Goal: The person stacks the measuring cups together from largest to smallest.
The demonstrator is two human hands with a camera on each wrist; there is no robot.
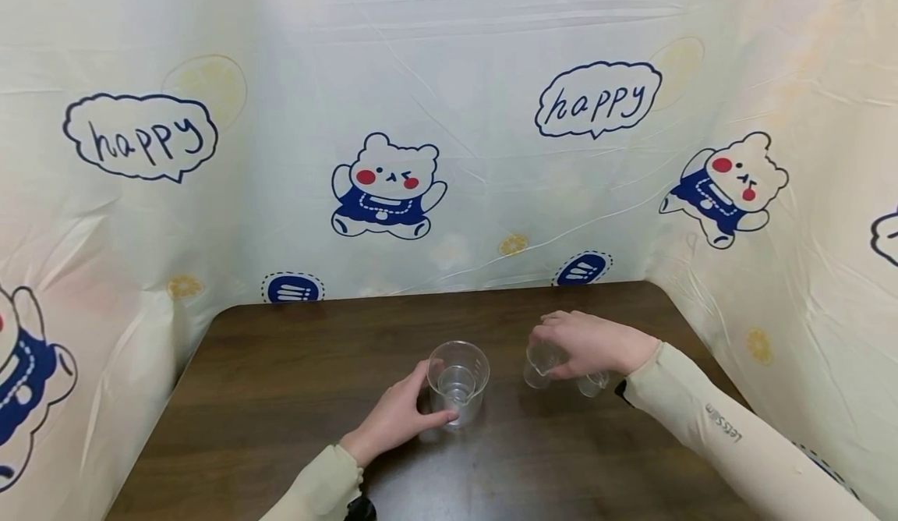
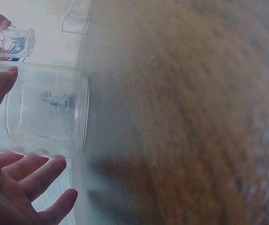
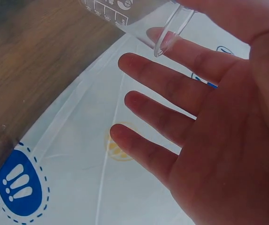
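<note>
1. Left hand [image 1: 400, 416]: thumb and fingers span the large beaker [image 1: 479, 392], holding it by opposite sides; the beaker stands upright on the desk [image 1: 273, 404].
2. Inner beaker [image 1: 456, 384]: sits inside the large beaker.
3. Right hand [image 1: 589, 342]: thumb and index finger pinch the small beaker [image 1: 537, 371] at its rim; the other fingers extend.
4. Third beaker [image 1: 593, 384]: located on the desk, near the right wrist.
</note>
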